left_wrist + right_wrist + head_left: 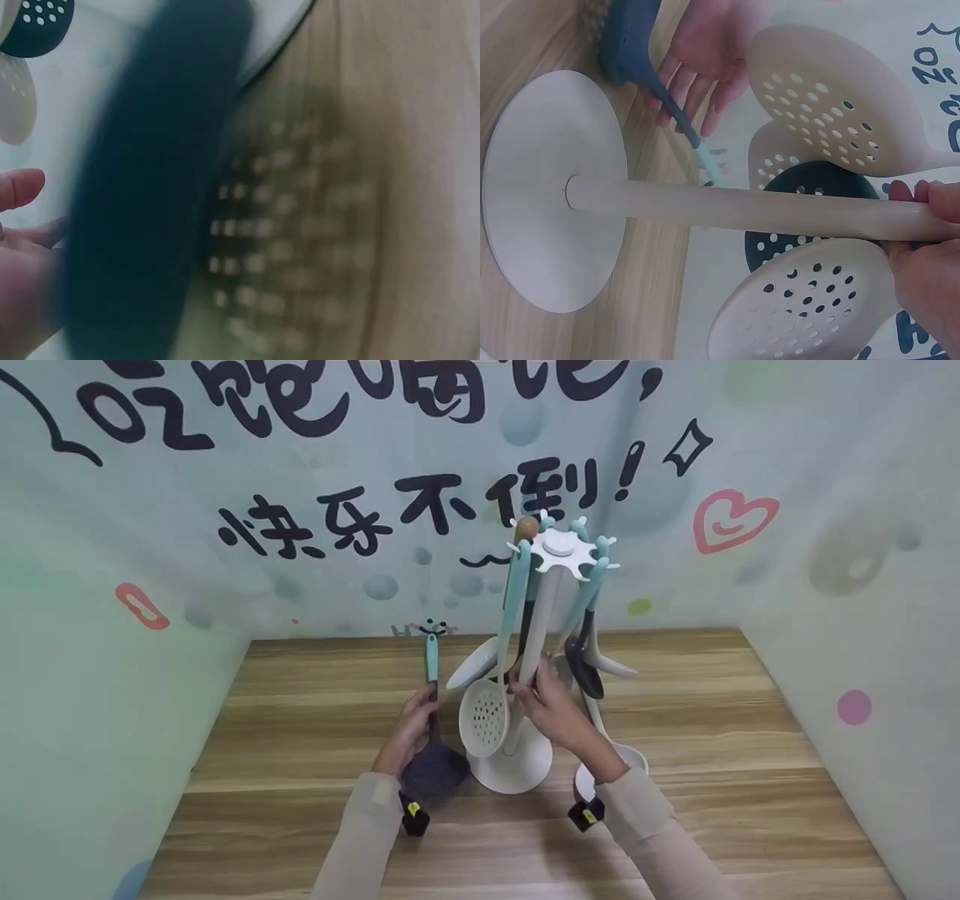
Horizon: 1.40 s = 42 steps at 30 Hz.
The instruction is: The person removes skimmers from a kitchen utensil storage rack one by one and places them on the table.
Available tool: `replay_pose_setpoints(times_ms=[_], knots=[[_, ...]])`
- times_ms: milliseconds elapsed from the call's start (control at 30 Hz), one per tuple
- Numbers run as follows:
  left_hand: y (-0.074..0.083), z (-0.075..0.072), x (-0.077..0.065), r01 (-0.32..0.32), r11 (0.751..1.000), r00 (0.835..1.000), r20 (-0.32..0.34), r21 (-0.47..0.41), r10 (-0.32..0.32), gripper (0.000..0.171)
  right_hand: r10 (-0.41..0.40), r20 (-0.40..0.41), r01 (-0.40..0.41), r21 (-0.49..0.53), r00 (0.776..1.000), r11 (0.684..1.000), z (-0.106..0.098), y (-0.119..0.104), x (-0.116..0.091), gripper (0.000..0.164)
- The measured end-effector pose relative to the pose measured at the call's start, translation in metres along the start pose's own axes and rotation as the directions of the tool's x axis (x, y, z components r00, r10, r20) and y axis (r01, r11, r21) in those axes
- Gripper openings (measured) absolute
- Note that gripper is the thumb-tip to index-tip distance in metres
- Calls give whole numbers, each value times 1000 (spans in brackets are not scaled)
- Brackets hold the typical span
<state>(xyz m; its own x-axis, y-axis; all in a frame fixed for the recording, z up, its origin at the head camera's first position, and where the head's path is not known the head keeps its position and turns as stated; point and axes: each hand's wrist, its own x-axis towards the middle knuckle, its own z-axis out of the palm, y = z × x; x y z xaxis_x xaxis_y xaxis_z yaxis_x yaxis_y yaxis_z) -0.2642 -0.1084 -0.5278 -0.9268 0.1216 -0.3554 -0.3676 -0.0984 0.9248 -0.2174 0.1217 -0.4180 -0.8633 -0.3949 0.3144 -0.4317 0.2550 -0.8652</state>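
My right hand (555,709) grips the pale pole (780,214) of a white utensil stand (559,547), its fingers and thumb around the pole. My left hand (412,727) is beside the handle of a dark blue skimmer (435,772) with a teal grip end. In the right wrist view the left hand's fingers (694,101) look straight, and the skimmer's handle crosses in front of the fingertips. Blurred and very close, the skimmer's perforated bowl (270,225) fills the left wrist view. A white skimmer (484,720) hangs from the stand between both hands.
Several more utensils hang around the stand, among them a dark ladle (585,667) and a white ladle (634,757) near my right wrist. The round white base (517,769) is over the wooden table (315,735). A printed cloth wall (337,585) rises behind.
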Motion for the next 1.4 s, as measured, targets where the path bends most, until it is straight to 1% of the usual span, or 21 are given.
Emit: replay_pose_setpoints(times_ms=[33, 133, 267, 400, 533, 700, 767, 800, 833, 900, 967, 1000, 1033, 1067, 1133, 1200, 1233, 1267, 1333, 1400], knots=[[-1, 0, 0, 13, 1000, 1000, 4, 11, -13, 53, 3, 2, -3, -1, 1000, 1000, 0, -3, -1, 27], [-4, -1, -2, 25, 998, 1000, 2, 56, -25, 52, 7, 7, -6, -12, 1000, 1000, -1, -18, -3, 26], [-5, 2, -3, -1, 990, 1000, -1, 143, 1, 51, 0, 8, 0, -4, 1000, 1000, -2, -29, -4, 23], [-5, 4, -3, -26, 972, 1000, -9, 232, 29, 51, -16, 3, 16, 2, 1000, 1000, -2, -30, -4, 21], [-4, 6, -6, -17, 963, 1000, -10, 269, 20, 51, -6, -1, 6, 19, 1000, 1000, -3, -29, -4, 21], [-2, 5, -10, -33, 961, 999, -6, 274, 36, 51, 33, -10, -33, 35, 999, 999, -4, -32, -2, 19], [5, 6, -17, -29, 964, 1000, -3, 264, 31, 51, 42, -17, -42, 32, 999, 999, -4, -34, -1, 18], [9, 6, -21, -27, 968, 1000, -1, 251, 28, 51, 45, -21, -44, 34, 999, 998, -4, -31, -1, 17], [10, 6, -21, -21, 972, 1000, -2, 234, 22, 51, 47, -26, -46, 31, 999, 998, -4, -27, 0, 17], [13, 6, -23, -28, 981, 999, -12, 190, 31, 50, 48, -36, -47, 25, 998, 999, -4, -19, 1, 16], [15, 7, -22, -43, 984, 997, -59, 174, 54, 49, 49, -49, -49, 15, 998, 999, -3, -10, 3, 15], [16, 7, -20, -60, 983, 993, -86, 173, 75, 48, 49, -57, -48, 14, 997, 999, -3, -5, 3, 15], [18, 7, -19, -77, 980, 989, -110, 183, 99, 47, 51, -63, -50, 12, 997, 999, -3, -6, 4, 15], [22, 8, -22, -103, 975, 982, -134, 197, 130, 46, 51, -69, -50, 16, 996, 999, -3, -7, 4, 15], [34, 12, -28, -168, 957, 962, -173, 236, 211, 43, 56, -87, -54, 31, 995, 998, -3, -8, 5, 14], [48, 20, -36, -274, 929, 930, -177, 248, 321, 40, 62, -107, -55, 63, 992, 996, -2, -10, 5, 15], [55, 25, -41, -334, 911, 909, -172, 241, 379, 39, 66, -116, -56, 83, 991, 995, -2, -11, 6, 15], [63, 31, -46, -394, 888, 884, -166, 235, 436, 37, 68, -127, -56, 100, 990, 993, -2, -13, 6, 16], [79, 45, -59, -516, 825, 824, -132, 232, 552, 32, 75, -147, -54, 140, 986, 989, -2, -16, 7, 18], [94, 61, -73, -612, 757, 765, -70, 230, 640, 29, 78, -179, -49, 160, 981, 986, -1, -21, 8, 20]])
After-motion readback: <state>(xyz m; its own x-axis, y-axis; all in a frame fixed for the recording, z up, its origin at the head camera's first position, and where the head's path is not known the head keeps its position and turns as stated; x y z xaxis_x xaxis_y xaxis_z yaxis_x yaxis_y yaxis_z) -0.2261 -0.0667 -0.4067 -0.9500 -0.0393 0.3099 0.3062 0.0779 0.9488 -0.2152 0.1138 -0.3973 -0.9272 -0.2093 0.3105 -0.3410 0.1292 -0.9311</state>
